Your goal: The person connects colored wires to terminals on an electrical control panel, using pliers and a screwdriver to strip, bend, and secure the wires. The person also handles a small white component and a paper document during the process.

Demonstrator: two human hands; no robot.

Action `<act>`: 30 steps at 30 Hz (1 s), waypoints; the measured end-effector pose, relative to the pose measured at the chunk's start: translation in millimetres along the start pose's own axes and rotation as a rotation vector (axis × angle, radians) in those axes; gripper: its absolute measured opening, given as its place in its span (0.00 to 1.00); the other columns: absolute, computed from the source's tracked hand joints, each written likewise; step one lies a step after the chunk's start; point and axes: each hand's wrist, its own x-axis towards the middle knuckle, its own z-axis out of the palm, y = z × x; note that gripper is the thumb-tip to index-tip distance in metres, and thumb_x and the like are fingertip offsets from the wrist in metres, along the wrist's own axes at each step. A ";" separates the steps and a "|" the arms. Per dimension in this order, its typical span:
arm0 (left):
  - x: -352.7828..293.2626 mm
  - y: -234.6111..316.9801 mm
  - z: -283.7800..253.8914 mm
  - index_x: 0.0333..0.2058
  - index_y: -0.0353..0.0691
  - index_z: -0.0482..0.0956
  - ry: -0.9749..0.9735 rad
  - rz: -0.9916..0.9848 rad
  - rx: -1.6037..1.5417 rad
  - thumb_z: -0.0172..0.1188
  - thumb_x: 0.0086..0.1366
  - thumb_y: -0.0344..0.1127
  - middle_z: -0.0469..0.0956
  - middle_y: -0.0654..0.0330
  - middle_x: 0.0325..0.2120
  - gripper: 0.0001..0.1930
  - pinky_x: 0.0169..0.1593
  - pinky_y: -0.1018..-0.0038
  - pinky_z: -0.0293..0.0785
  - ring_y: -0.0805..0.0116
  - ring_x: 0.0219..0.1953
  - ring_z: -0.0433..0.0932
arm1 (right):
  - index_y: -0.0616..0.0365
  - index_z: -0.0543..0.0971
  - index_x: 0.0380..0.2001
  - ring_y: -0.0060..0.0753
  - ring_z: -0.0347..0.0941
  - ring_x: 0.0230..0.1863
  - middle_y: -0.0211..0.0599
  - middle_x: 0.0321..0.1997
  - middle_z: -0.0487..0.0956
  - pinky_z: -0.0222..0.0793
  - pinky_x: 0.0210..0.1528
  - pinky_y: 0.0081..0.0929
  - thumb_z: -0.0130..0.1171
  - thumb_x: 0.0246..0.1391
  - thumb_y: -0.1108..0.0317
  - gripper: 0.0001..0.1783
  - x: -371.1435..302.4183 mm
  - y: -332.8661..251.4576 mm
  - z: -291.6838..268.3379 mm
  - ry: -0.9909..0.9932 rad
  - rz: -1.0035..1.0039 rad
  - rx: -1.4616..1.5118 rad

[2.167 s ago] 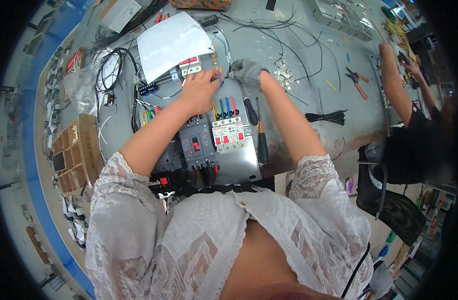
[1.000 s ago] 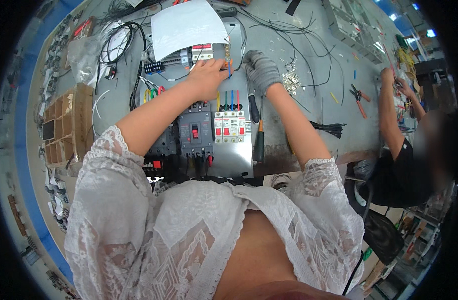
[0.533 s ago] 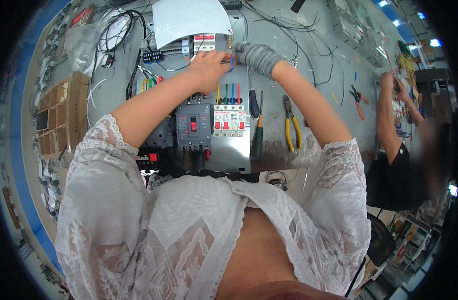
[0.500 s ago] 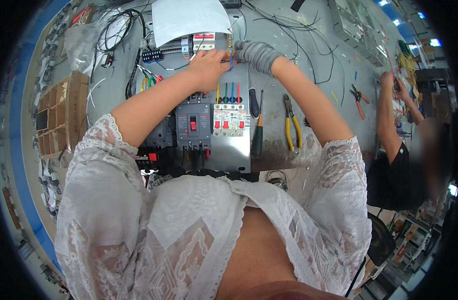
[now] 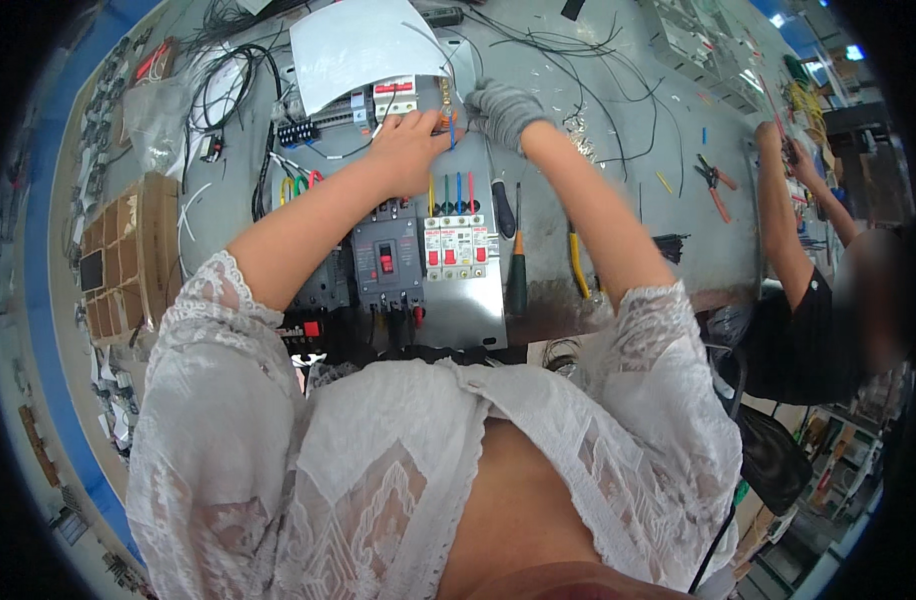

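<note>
Upper centre of frame: left hand [image 5: 410, 148] fingers pinched shut on a blue wire [image 5: 452, 135] above the breaker panel [image 5: 458, 280]. Gloved right hand [image 5: 503, 108] beside it; grip cannot be determined. Grey worktop [image 5: 628, 150] beneath.

On a grey workbench [image 5: 638, 150], a flat grey metal mounting plate [image 5: 473, 305] carries a dark moulded-case breaker with a red toggle [image 5: 386, 262] and, just to its right, a row of white miniature breakers with red levers [image 5: 462, 244]. Short yellow, green, blue and red wires [image 5: 450, 192] rise from that row. The bare left hand [image 5: 406, 150] rests above the breakers, fingers pinched on what seems to be an orange-and-blue wire end. The right hand, in a grey knit glove [image 5: 503, 105], meets it from the right. A green-and-orange-handled screwdriver [image 5: 517, 268] lies right of the plate. A white paper sheet [image 5: 363, 45] lies at the far side. At the far right, another person's arm [image 5: 783, 215] reaches onto the bench.
</note>
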 end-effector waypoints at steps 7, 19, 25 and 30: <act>-0.7 1.6 -2.2 0.62 0.54 0.64 -0.012 0.005 0.031 0.62 0.45 0.29 0.64 0.58 0.51 0.41 0.56 0.65 0.57 0.59 0.55 0.64 | 0.58 0.81 0.34 0.49 0.78 0.37 0.47 0.33 0.81 0.71 0.43 0.38 0.63 0.48 0.58 0.15 -32.6 -32.2 28.7 0.185 0.695 0.481; -1.2 6.2 -3.1 0.61 0.54 0.65 -0.047 0.003 -0.021 0.62 0.47 0.31 0.64 0.58 0.52 0.39 0.57 0.64 0.56 0.58 0.56 0.63 | 0.60 0.79 0.37 0.48 0.78 0.39 0.51 0.36 0.81 0.71 0.42 0.39 0.64 0.46 0.55 0.21 -18.5 -43.9 28.3 0.107 0.800 0.550; 4.7 -7.8 -8.1 0.59 0.50 0.67 -0.029 0.091 0.001 0.58 0.51 0.27 0.65 0.54 0.50 0.33 0.57 0.61 0.61 0.57 0.56 0.65 | 0.59 0.78 0.40 0.47 0.77 0.40 0.50 0.38 0.80 0.71 0.43 0.38 0.62 0.48 0.53 0.22 -14.4 -21.9 47.6 0.213 0.711 0.595; -35.4 -14.5 -61.6 0.53 0.40 0.72 0.146 0.223 -0.272 0.49 0.58 0.24 0.71 0.50 0.48 0.23 0.56 0.64 0.67 0.51 0.52 0.70 | 0.58 0.78 0.41 0.33 0.73 0.36 0.41 0.36 0.79 0.69 0.40 0.32 0.55 0.56 0.57 0.17 -79.4 -21.9 30.9 0.539 0.681 0.731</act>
